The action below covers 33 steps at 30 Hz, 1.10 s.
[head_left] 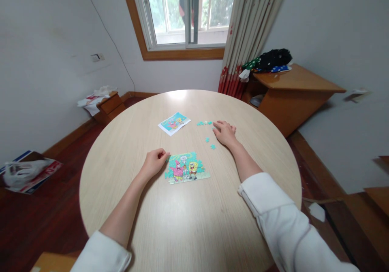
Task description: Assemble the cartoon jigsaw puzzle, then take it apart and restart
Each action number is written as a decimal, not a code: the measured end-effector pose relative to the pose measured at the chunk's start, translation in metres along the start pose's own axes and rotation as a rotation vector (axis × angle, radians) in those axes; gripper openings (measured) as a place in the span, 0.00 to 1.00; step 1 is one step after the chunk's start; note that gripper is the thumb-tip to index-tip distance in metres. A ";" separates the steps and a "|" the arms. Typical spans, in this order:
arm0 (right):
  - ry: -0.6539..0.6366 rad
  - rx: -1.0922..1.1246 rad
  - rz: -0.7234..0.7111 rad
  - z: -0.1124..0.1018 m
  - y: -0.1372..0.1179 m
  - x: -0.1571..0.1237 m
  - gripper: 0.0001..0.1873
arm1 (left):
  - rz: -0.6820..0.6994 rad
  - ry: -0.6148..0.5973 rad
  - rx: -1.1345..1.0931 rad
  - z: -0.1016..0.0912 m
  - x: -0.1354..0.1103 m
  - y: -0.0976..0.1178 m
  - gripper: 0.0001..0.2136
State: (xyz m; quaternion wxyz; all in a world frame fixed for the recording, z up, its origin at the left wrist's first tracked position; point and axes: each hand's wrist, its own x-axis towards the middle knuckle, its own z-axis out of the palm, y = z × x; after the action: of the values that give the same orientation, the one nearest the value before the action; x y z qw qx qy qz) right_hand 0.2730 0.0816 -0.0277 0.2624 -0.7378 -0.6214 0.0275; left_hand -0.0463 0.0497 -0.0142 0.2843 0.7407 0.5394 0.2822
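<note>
A partly assembled jigsaw puzzle [185,168] with cartoon figures on a teal ground lies flat on the round table. Its outline is ragged at the left and upper right. My left hand [156,161] rests at its upper left corner, fingers curled and thumb pressed to the index finger; what they pinch, if anything, is hidden. Farther out, my right hand [225,132] lies palm down with its fingers stretched toward a small group of loose puzzle pieces [204,123], fingertips at their right end. Two single pieces, one puzzle piece [207,139] and another piece [213,146], lie nearer me.
A printed picture sheet [174,123] lies beyond the puzzle on the pale round table [188,223]. Behind it are a window [188,17] and a curtain [243,33]. A wooden desk [298,81] with dark cloth [275,59] stands at the right.
</note>
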 end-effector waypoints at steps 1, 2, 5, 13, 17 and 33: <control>-0.021 0.005 -0.036 0.001 -0.004 0.000 0.21 | -0.001 0.003 0.001 0.000 0.000 0.000 0.16; -0.047 0.006 -0.067 0.002 -0.008 0.000 0.23 | 0.000 0.005 0.002 0.000 0.000 0.000 0.16; -0.130 -0.030 -0.093 0.005 -0.021 0.002 0.24 | 0.004 0.006 0.004 0.001 0.000 -0.002 0.16; -0.100 0.047 -0.077 0.000 -0.024 0.005 0.14 | -0.004 0.001 0.003 0.001 0.001 -0.004 0.16; -0.027 0.075 -0.101 0.001 -0.025 0.004 0.13 | 0.003 0.003 0.001 0.001 0.000 -0.004 0.16; -0.085 -0.144 -0.183 0.011 -0.037 0.007 0.19 | -0.010 -0.011 -0.015 0.001 0.000 -0.001 0.16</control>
State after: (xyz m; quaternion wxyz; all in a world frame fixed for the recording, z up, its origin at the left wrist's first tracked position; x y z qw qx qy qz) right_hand 0.2372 0.0955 -0.0193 0.1835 -0.6933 -0.6968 -0.0101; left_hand -0.0463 0.0499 -0.0153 0.2940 0.7374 0.5394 0.2809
